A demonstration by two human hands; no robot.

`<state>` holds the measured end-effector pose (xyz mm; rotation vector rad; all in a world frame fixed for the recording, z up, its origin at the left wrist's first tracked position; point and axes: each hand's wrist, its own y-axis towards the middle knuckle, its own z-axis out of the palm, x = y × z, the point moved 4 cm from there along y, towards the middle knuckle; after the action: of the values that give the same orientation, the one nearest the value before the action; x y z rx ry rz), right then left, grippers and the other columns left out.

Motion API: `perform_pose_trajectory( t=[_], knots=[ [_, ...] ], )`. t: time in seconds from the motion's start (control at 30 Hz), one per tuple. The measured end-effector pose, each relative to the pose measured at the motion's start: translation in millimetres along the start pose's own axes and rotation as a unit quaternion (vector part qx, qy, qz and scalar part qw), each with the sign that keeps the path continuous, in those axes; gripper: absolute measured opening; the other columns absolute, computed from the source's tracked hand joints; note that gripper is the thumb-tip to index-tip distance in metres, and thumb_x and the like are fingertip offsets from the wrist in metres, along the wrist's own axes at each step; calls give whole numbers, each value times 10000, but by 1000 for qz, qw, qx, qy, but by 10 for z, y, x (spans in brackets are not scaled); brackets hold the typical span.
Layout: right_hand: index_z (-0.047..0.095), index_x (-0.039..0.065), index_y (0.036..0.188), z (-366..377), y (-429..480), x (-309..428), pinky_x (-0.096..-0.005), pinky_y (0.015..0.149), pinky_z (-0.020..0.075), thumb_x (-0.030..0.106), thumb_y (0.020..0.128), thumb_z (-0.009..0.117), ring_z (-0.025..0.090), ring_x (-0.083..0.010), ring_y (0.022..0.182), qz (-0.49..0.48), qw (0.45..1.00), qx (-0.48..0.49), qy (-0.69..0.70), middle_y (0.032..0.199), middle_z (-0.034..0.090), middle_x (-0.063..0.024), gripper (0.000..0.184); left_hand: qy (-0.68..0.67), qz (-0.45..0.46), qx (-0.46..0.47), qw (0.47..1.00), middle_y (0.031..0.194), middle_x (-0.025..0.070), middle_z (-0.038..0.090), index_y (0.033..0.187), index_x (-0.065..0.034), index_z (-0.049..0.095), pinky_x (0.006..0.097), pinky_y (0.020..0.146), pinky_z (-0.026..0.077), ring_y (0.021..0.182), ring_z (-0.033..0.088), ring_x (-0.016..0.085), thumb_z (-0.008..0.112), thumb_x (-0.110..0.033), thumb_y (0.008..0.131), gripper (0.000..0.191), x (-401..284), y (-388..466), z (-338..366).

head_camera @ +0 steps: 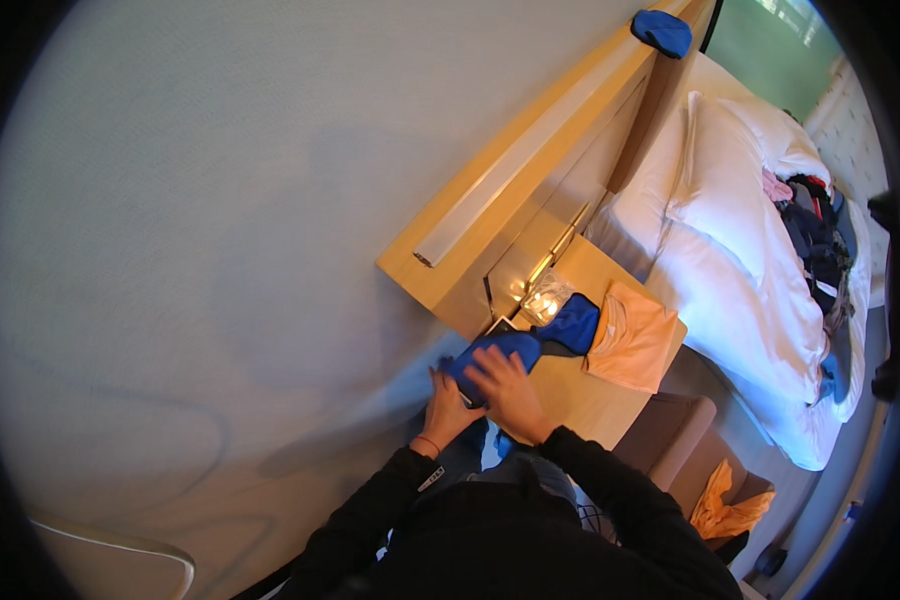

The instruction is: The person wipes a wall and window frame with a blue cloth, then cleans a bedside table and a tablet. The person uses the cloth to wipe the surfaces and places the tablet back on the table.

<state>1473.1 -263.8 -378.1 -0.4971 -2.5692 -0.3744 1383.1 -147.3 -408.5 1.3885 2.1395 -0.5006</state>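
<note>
A blue fabric item [523, 348] with dark edging lies at the wall-side corner of a wooden bedside table. At its near edge, my left hand [450, 411] has thumb and fingers bent around it. My right hand [508, 391] rests over the same fabric, fingers spread, hiding part of it. Just beyond is a second blue fabric item [576, 324] with a dark grey part. A folded orange T-shirt [634, 337] lies beside that, neckline visible. Behind the blue pieces stands a clear, ridged container [547, 297] with bright reflections.
The wooden table [592, 397] adjoins a wooden headboard ledge [510, 180], where another blue fabric item [661, 33] sits. A white-covered bed [727, 262] holds piled clothes [810, 232]. Orange cloth [727, 506] hangs on a brown chair [675, 435]. A grey wall [195, 225] fills the left.
</note>
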Motion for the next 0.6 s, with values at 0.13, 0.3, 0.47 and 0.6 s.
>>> perform_pose_trajectory(
  t=[0.13,0.3,0.47,0.6],
  knots=[
    [546,106,1326,9,-104,8,-540,1093,305,106,832,618,369,-336,1380,-26,999,10,34,1479,425,-120,499,171,70,20,983,1333,324,430,1363,100,337,526,1151,227,1317,328,499,868,-319,602,1018,-165,70,-75],
    [563,84,1310,-114,-24,-612,-420,1002,419,127,931,578,501,-372,1245,117,964,-205,125,1374,520,-174,383,167,65,1,984,1280,315,469,1349,137,322,442,1124,320,1268,417,477,852,-363,619,1031,-445,270,-7],
    [581,30,1284,145,-102,-1110,-296,815,484,189,983,548,627,-223,925,325,834,-198,400,1035,672,-135,342,195,-5,40,980,1066,210,545,1271,78,391,433,842,524,1057,567,411,849,-360,614,913,-548,342,62],
    [584,39,1298,137,-288,-1247,-241,761,475,167,980,567,568,-85,855,376,753,-185,508,1000,655,-28,344,165,50,49,984,1006,182,545,1239,28,420,434,648,548,950,603,364,846,-371,606,862,-663,269,50]
  ],
)
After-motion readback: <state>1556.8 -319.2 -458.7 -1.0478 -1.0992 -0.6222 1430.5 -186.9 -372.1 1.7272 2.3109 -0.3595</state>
